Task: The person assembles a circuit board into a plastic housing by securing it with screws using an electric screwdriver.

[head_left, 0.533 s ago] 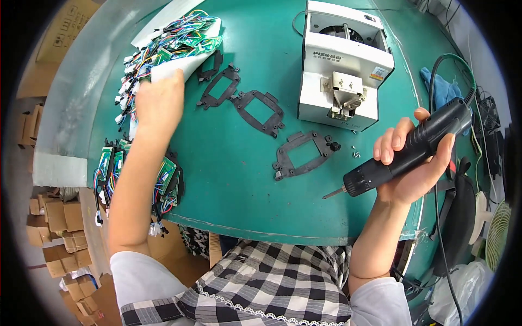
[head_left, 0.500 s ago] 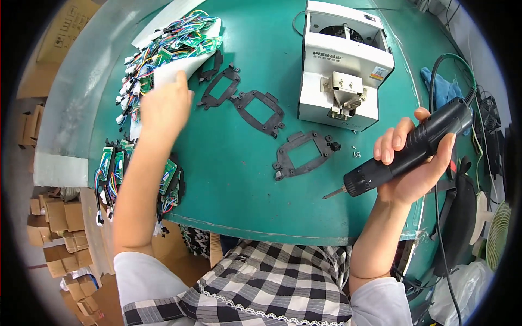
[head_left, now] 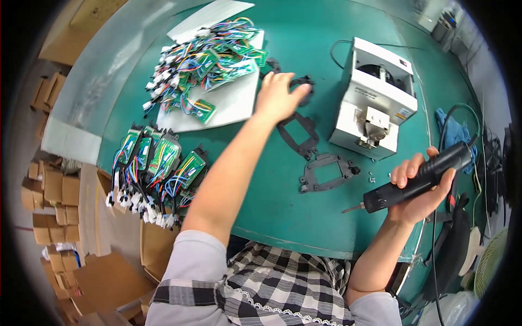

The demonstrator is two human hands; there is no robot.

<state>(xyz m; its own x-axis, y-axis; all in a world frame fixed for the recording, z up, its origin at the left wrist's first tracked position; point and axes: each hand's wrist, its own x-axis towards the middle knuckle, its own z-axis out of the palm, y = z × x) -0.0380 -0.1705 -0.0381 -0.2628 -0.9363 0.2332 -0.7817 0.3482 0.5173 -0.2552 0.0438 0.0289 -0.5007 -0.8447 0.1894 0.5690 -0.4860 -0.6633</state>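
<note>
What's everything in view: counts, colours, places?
Table: one, green, centre
Wired boards: many, green, two groups left
Sheeting: count unclear, white, under boards
Frames: four loose, black, centre
Machine: one, white, right of frames
Screws: several, silver, by machine
Screwdriver: one, black, lower right
Cloth: one, blue, far right
Boxes: many, brown, left floor
Fan: one, green, lower right
Apron: one, black and white, bottom
Left hand: one, bare, by frames
Right hand: one, bare, holding screwdriver

Brown cardboard boxes [head_left: 54,193] cluster along the left, a larger carton [head_left: 76,30] farther up; at right lies a crumpled blue cloth [head_left: 462,127], lower down a green fan [head_left: 492,263] near a plastic bag [head_left: 459,307]
</note>
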